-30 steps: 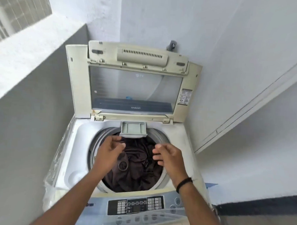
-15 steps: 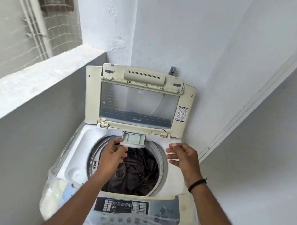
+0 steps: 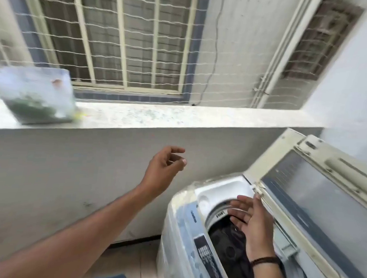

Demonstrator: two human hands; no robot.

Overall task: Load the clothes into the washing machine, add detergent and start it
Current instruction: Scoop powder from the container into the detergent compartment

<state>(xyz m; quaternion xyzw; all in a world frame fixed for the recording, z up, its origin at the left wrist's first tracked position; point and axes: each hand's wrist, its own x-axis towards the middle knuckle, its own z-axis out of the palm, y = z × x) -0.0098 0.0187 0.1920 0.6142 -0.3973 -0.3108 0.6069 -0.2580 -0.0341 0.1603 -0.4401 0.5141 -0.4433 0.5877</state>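
Top-loading washing machine [image 3: 175, 228] stands at lower right, lid [image 3: 313, 197] raised. Dark clothes [image 3: 227, 242] lie in the drum. Right hand [image 3: 251, 222] hovers over the drum opening, fingers spread, dark band on the wrist. Left hand [image 3: 165, 169] is held out in mid-air before the low wall, fingers loosely curled, holding nothing. A blurred plastic packet [image 3: 37, 96] stands on the ledge [image 3: 179, 115] at far left, well apart from the left hand.

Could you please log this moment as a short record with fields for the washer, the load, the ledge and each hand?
washer: lid raised, drum open
load: dark clothes in the drum
ledge: blurred bag stands at its left end
left hand: empty, fingers loosely curled, raised in front of the wall below the ledge
right hand: open, fingers spread over the drum
detergent drawer: pulled out under the lid hinge
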